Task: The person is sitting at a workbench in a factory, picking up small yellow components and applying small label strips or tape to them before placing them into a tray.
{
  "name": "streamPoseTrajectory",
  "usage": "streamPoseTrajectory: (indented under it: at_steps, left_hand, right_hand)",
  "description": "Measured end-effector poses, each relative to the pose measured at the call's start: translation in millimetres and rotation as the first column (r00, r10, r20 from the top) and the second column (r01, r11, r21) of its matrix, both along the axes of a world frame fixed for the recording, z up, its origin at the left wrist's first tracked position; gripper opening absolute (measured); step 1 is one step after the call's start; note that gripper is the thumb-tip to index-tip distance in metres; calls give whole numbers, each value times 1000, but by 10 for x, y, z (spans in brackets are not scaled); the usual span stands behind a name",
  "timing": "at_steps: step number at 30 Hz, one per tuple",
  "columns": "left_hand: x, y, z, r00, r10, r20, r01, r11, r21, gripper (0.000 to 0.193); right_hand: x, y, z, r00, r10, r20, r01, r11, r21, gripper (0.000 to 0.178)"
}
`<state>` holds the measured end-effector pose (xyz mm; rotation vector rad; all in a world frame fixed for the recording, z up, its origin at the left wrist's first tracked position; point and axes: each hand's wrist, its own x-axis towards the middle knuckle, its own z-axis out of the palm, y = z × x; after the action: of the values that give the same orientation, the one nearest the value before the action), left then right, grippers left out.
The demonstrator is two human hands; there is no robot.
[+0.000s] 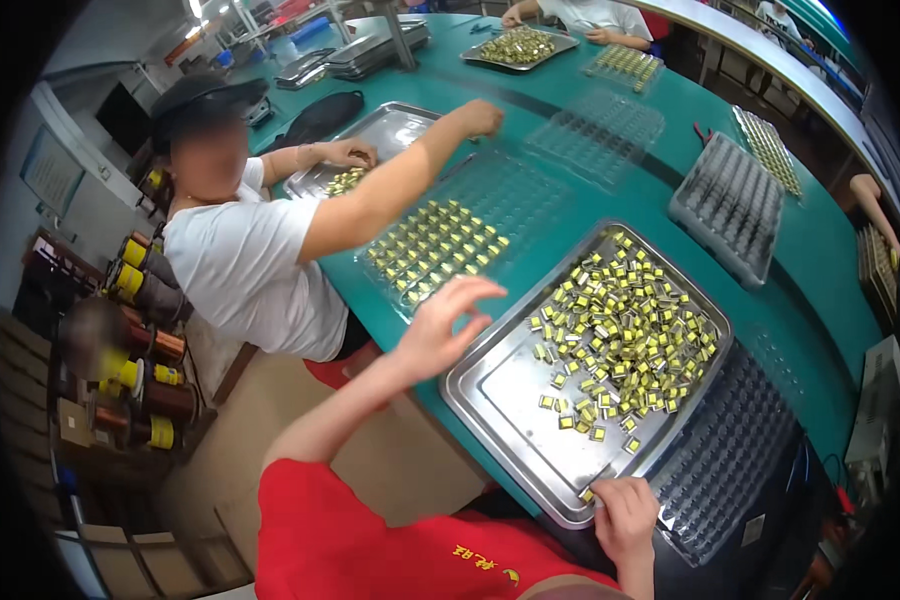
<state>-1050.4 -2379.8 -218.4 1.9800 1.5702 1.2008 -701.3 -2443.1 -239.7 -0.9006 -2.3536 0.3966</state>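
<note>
A steel tray (500, 400) lies before me with a heap of small yellow-taped transformers (625, 330), some scattered singly at its near side. At the tray's near corner my right hand (627, 512) is closed, with a single small transformer (587, 494) at its fingertips. My left hand (448, 328) is raised over the tray's left rim, thumb and fingers curved apart with nothing visible between them. Just beyond it, a clear plastic blister tray (520, 190) holds rows of the same parts in its nearer half; its far pockets look unfilled.
A co-worker (260, 240) at my left reaches over the blister tray beside another steel tray (400, 122). An unfilled dark blister tray (730, 450) adjoins my tray's right side. Stacked clear trays (732, 205) stand farther right on the green table (660, 110). Wire spools (155, 375) fill the left.
</note>
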Motion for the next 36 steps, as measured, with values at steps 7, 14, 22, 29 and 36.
streamPoseTrajectory:
  at_steps: [7,14,22,29,36]
  left_hand:
    - [444,-577,-459,990,137,42,-138,990,24,27]
    - [714,-621,-680,973,223,56,-227,972,62,27]
    - [780,-535,-719,932,356,75,-362,928,92,29]
    - [795,-543,-720,922,386,44,-388,914,119,27]
    - [826,-573,-757,917,395,54,-398,909,124,25]
  right_hand:
    - [147,-6,-68,1000,5,24,-6,1000,23,29]
    - [137,7,-96,1000,2,17,-3,999,45,29]
    - [120,16,-177,997,-78,21,77,996,34,30]
    - [120,38,-119,995,-96,25,96,995,14,31]
    - [61,-47,-48,995,-100,-9,100,995,-10,26]
